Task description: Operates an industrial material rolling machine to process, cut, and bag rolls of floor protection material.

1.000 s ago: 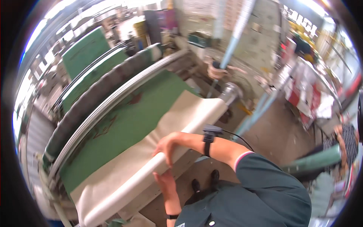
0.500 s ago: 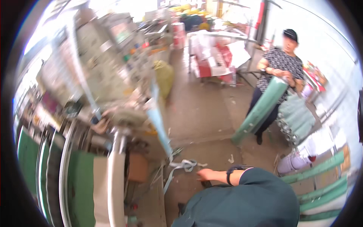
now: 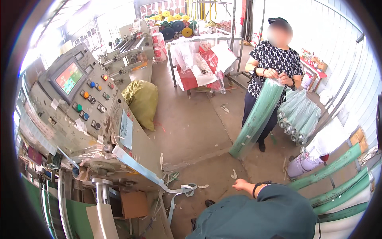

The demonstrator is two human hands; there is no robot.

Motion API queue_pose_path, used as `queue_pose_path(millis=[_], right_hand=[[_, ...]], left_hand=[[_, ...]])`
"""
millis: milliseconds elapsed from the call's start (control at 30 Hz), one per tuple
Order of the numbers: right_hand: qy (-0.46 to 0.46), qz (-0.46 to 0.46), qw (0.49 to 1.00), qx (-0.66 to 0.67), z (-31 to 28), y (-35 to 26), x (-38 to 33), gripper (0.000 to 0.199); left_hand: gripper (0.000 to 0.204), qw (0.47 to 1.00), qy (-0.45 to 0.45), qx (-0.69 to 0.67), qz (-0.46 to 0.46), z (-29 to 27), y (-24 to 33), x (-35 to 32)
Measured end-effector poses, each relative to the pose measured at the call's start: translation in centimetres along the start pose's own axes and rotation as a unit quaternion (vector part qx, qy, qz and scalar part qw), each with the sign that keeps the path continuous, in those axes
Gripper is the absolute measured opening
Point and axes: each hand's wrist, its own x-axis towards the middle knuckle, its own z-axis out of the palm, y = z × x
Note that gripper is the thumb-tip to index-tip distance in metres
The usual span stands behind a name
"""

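Observation:
My right hand (image 3: 241, 185) reaches out over the floor from a dark green short sleeve (image 3: 274, 195), a dark band at its wrist. Its fingers extend loosely to the left with nothing visible in them, so I read it as open. On the floor beyond lies a pale scrap (image 3: 234, 174); a light blue strip (image 3: 185, 189) curls to the left. My left hand is out of view. Ahead on the right, a co-worker in a patterned shirt (image 3: 274, 59) holds the plastic-wrapped top of a tall green roll (image 3: 256, 119), tilted with its lower end near the floor.
At left stands a machine with a control panel (image 3: 85, 95), screen and coloured buttons. Beside it sits a yellow-green sack (image 3: 141, 103). A table (image 3: 207, 39) with red-and-white sheeting stands ahead. Wrapped green rolls (image 3: 300, 115), a purple bucket (image 3: 306, 164) and long green rolls (image 3: 326, 171) line the right.
My view has swung left and steadied, showing the control panel sharply. My right hand now appears further right in view. The co-worker still holds the green roll, with head bowed toward it.

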Motion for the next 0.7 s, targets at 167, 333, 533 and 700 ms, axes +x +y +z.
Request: queue_pose_path(millis=[167,333,533,700], right_hand=[[-0.08,-0.193,0.975,0.08,2.5,-12.3,-1.5,0.031],[-0.115,-0.272,0.954,-0.055,2.5,-16.0,-4.1,0.032],[-0.1,-0.223,0.967,-0.068,5.3,-12.1,-3.4,0.031],[-0.161,-0.198,0.961,-0.103,6.3,-10.7,-3.1,0.032]], left_hand=[[0.068,1.0,-0.006,0.013,0.005,0.5,0.4,-0.2],[0.068,1.0,-0.011,0.017,0.017,0.6,1.4,0.0],[0.067,0.999,-0.013,0.021,0.027,-0.4,2.4,0.8],[0.067,0.999,0.008,0.018,0.05,-2.3,4.5,1.7]])
